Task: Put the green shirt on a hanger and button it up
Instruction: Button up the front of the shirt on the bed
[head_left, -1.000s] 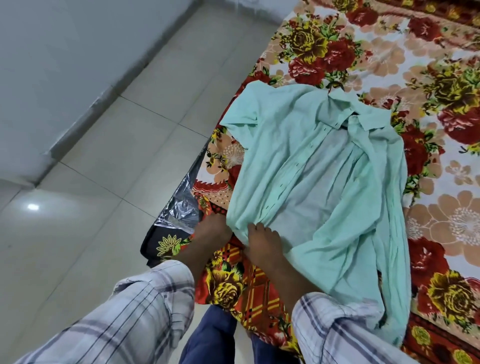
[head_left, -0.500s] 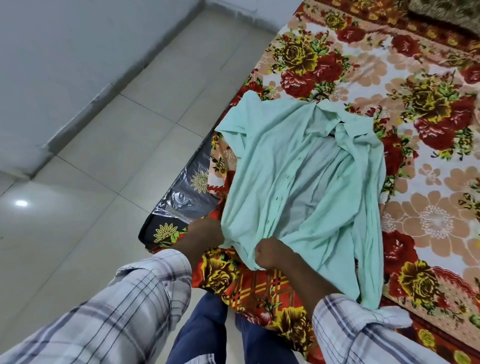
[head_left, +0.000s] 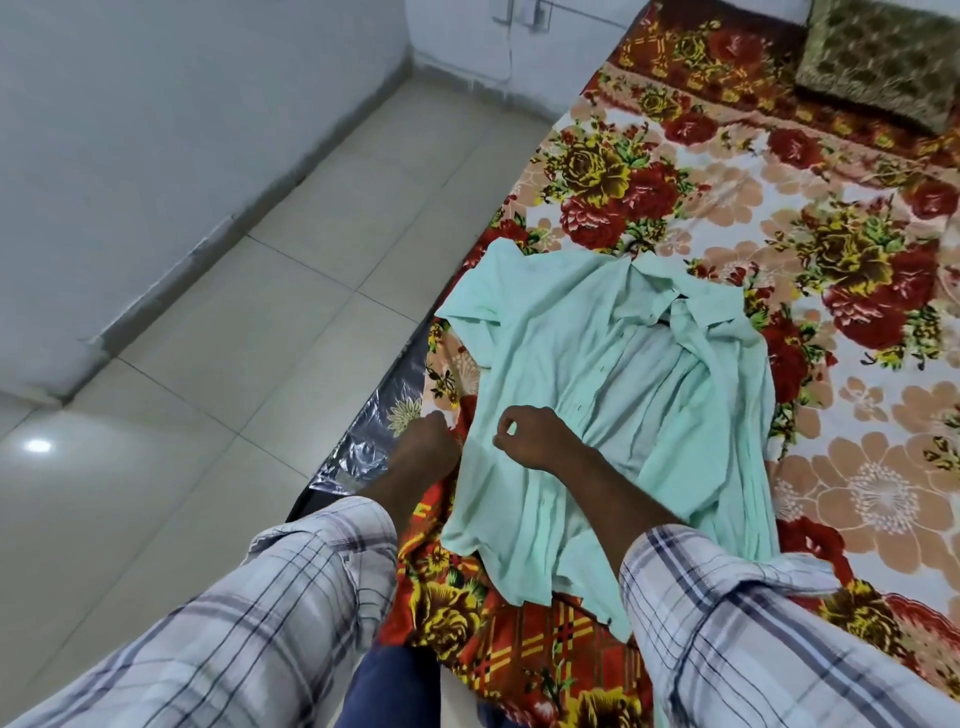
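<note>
- Two hands reach over the near edge of the bed: the left hand is at the left edge of the green shirt, fingers curled downward; I cannot tell whether they hold cloth.
- The right hand is over the shirt's front, its fingers curled, thumb and forefinger meeting in a ring; whether they pinch fabric is unclear.
- The shirt lies open on the floral bedsheet, collar far, hem near.
- Plaid sleeves cover both forearms.
</note>
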